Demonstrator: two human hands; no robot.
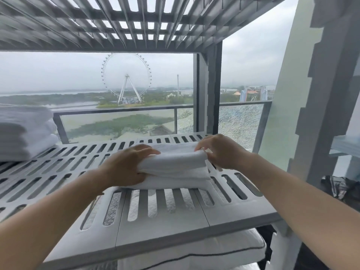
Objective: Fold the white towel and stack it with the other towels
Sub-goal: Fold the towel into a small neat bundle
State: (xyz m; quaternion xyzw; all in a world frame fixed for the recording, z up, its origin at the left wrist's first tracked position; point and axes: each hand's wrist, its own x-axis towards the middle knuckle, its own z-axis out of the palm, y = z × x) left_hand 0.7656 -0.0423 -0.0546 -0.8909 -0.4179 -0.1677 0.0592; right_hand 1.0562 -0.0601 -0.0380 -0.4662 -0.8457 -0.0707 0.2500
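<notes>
White towel (175, 168): folded into a thick bundle, lying on the grey slatted shelf (165, 221) in front of me, near its middle.
Left hand (126, 166): fingers curled over the towel's left end, thumb underneath, clamped on it.
Right hand (220, 151): fingers curled down onto the right end, pinching the top fold.
Handling: I judge it soft, light and floppy. The layers could slide apart, so I would grip both ends with thumbs under the lowest layer.
Stack of towels (25, 133): at the shelf's far left, well apart from the bundle.
Counts: one towel in hand; about three folded towels in the stack, though blur hides the edges; two hands; one pillow (194, 252) on the level below.
</notes>
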